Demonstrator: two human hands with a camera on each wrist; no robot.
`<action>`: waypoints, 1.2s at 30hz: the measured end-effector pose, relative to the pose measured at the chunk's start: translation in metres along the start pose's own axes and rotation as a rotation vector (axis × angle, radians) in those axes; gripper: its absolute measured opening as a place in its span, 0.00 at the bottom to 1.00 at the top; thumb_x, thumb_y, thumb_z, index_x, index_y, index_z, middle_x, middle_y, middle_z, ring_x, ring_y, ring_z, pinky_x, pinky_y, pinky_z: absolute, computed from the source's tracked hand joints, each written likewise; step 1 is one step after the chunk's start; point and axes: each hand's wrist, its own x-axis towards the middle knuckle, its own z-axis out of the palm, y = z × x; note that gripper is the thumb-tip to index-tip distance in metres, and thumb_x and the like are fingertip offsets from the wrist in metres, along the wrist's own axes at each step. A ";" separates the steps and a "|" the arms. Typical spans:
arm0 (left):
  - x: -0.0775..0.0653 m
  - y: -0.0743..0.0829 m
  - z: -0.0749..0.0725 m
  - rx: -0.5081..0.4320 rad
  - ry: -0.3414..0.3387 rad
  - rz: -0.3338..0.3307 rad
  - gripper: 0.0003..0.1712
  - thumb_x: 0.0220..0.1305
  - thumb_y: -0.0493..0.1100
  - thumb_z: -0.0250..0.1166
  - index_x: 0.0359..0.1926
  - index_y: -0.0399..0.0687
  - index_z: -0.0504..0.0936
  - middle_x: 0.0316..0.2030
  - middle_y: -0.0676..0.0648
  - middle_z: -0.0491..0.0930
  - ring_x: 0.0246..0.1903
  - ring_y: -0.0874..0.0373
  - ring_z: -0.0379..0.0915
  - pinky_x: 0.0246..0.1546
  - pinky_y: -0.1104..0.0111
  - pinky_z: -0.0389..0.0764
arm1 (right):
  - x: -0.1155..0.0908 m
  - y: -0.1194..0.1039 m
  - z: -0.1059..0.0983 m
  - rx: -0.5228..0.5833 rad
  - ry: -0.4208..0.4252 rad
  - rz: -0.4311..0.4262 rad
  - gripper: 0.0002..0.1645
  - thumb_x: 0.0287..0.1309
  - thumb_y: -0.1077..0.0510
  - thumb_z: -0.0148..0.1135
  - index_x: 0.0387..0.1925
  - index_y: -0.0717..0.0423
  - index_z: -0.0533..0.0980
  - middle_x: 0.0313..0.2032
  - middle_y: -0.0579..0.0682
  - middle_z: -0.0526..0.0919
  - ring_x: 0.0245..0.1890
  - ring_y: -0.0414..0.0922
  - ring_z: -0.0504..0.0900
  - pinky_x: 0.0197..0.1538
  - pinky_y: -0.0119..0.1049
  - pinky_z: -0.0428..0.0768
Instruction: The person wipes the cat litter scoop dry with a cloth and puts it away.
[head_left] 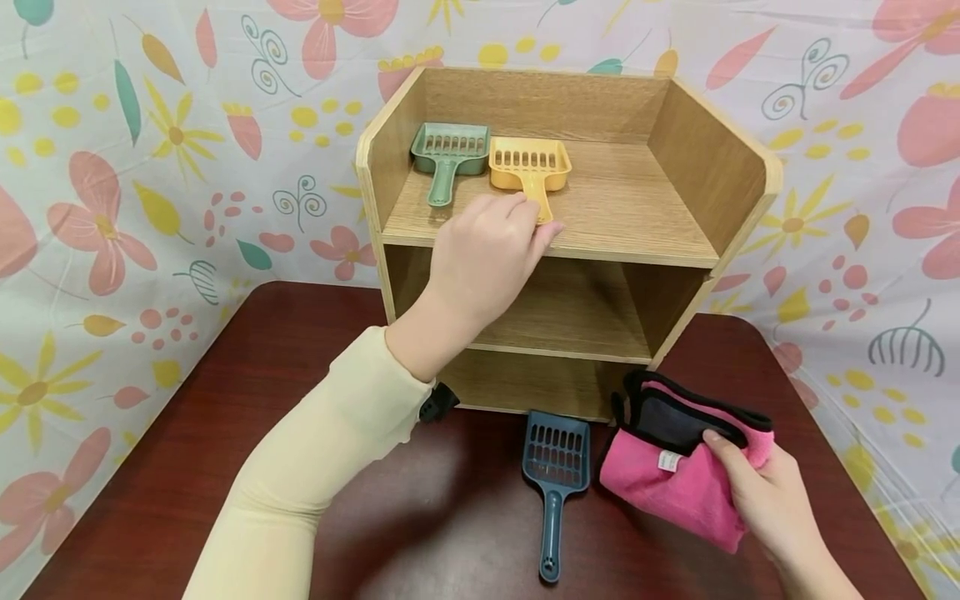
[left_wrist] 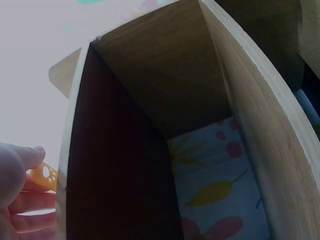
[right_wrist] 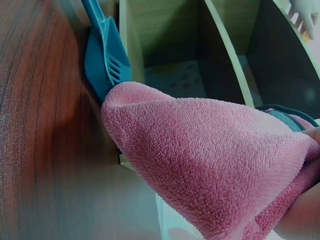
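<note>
My left hand [head_left: 483, 254] pinches the handle of a yellow litter scoop [head_left: 510, 178] on the top shelf. In the left wrist view the holed end of this scoop [left_wrist: 40, 179] shows between thumb and fingers. Just left of it, a green litter scoop [head_left: 442, 182] rests with its handle toward the front. My right hand [head_left: 780, 500] holds a folded pink cloth [head_left: 667, 487] with black trim and a dark panel, at the unit's lower right corner. Beside the cloth, a blue litter scoop [head_left: 552, 521] lies on the table; the right wrist view shows the cloth [right_wrist: 200, 150] partly covering it.
A wooden shelf unit [head_left: 600, 242] with raised top sides stands at the back of the dark red table [head_left: 442, 533]. Its two lower compartments face forward. Behind hangs a flower-patterned curtain [head_left: 262, 142]. A black device [head_left: 438, 403] sits at the left wrist.
</note>
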 end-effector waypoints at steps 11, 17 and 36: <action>0.009 -0.004 0.008 0.000 -0.135 -0.078 0.19 0.66 0.54 0.58 0.26 0.46 0.80 0.28 0.50 0.83 0.26 0.54 0.77 0.20 0.65 0.77 | -0.002 0.000 0.002 0.020 -0.016 0.010 0.10 0.64 0.53 0.57 0.32 0.29 0.75 0.16 0.34 0.78 0.19 0.30 0.73 0.23 0.29 0.72; 0.013 -0.005 0.007 -0.009 -0.214 -0.125 0.19 0.66 0.56 0.57 0.30 0.46 0.81 0.31 0.49 0.84 0.30 0.53 0.78 0.24 0.62 0.79 | -0.001 0.001 0.002 0.000 -0.010 0.015 0.08 0.63 0.52 0.57 0.32 0.30 0.75 0.15 0.35 0.77 0.20 0.31 0.73 0.24 0.28 0.72; -0.035 0.002 -0.005 -0.103 0.174 0.027 0.14 0.58 0.44 0.63 0.41 0.40 0.83 0.36 0.46 0.84 0.36 0.53 0.80 0.35 0.66 0.82 | -0.001 -0.001 -0.001 0.036 0.016 0.000 0.10 0.63 0.53 0.57 0.32 0.28 0.75 0.15 0.32 0.77 0.18 0.30 0.72 0.23 0.28 0.71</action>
